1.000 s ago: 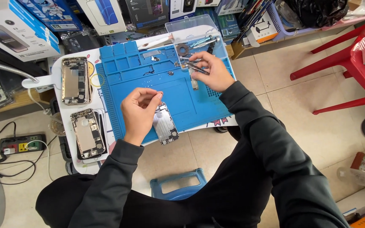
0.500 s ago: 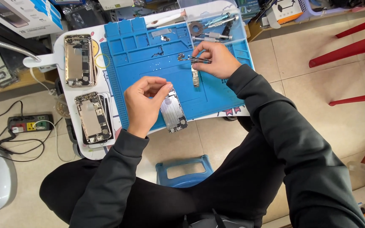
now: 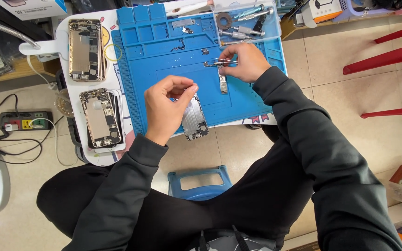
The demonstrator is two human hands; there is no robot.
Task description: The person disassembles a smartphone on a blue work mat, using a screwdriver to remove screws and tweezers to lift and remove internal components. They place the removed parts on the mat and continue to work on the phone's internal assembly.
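Repair mat: two opened phones left of it; phone housing on its near edge; tool tray at its far right corner.

Bare blue mat between hands; screwdrivers crowd its top.

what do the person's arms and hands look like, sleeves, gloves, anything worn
Both arms are covered to the wrist by long, dark charcoal sleeves with ribbed cuffs. The left hand and right hand are bare: no gloves, and no rings or watch visible.
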